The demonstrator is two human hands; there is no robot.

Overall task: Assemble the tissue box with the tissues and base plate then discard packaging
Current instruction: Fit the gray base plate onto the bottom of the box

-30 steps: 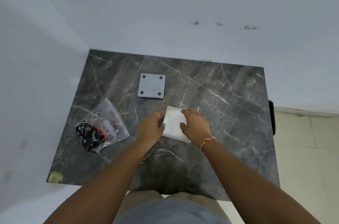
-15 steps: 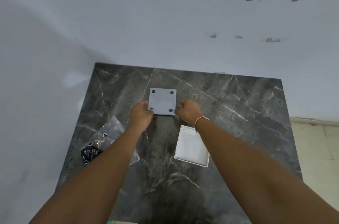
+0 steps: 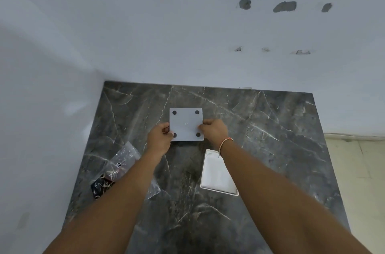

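Note:
A grey square base plate (image 3: 186,123) with four dark round pads at its corners is held a little above the table, casting a shadow below its near edge. My left hand (image 3: 159,136) pinches its left edge and my right hand (image 3: 214,131) pinches its right edge. A white open-topped tissue box (image 3: 216,174) lies on the table under my right forearm, partly hidden by it. A clear plastic package (image 3: 123,160) with a dark printed pack inside lies at the left, partly covered by my left forearm.
The dark marble table (image 3: 270,128) stands in a corner, with white walls behind and to the left. Its right edge drops to a tiled floor (image 3: 358,160).
Both hands left the white box, reached forward to the grey plate, gripped its two sides and have raised it slightly off the table. The view has tilted forward.

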